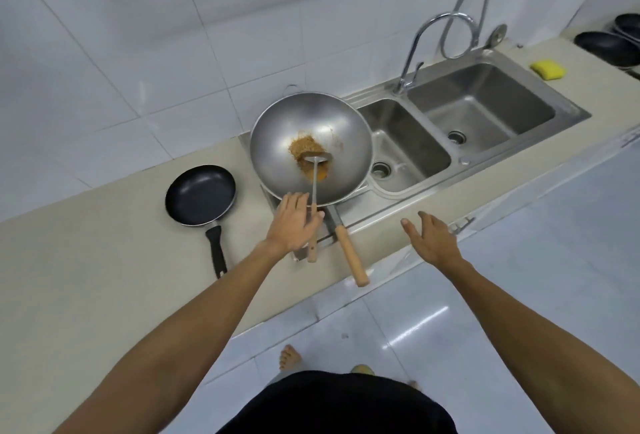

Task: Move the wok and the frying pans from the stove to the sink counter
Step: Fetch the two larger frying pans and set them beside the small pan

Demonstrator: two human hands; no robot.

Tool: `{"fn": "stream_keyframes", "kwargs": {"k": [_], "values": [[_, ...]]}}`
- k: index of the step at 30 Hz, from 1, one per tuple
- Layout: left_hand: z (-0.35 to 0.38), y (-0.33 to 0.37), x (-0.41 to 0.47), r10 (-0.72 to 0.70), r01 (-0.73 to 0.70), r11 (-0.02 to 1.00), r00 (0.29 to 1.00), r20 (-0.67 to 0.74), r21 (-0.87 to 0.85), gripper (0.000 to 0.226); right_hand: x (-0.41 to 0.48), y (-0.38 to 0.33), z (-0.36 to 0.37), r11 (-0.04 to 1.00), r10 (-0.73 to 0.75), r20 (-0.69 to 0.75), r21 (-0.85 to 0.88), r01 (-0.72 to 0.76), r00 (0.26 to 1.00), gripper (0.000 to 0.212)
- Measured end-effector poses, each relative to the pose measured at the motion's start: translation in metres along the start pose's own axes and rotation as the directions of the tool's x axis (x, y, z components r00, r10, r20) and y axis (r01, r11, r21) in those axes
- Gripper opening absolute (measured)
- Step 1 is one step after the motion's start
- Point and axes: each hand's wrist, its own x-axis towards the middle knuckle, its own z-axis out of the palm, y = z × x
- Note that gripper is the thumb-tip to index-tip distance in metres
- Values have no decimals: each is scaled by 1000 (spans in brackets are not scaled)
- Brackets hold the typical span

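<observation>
While wok (311,143) rests, left grip (294,222) hovers nearby.

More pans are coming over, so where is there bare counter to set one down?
Bare counter lies left of the black frying pan. Between that pan and the wok it is tight. A strip between sink and sponge is narrow.

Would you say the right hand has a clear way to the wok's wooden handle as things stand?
Probably yes. The right hand is open and empty, to the right of the wooden handle, which juts out past the counter edge with nothing between them. The left hand is at the spatula, left of that handle.
</observation>
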Motion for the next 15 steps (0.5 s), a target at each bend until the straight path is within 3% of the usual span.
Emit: {"fn": "stream_keyframes", "kwargs": {"k": [6, 15], "values": [[36, 126, 55, 186, -189, 975, 982, 37, 120, 65, 24, 121, -100, 995, 23, -99, -97, -33, 995, 75], [126, 334, 107, 289, -327, 919, 939, 186, 222, 72, 28, 295, -222, 977, 130, -186, -143, -158, 974, 79]]}}
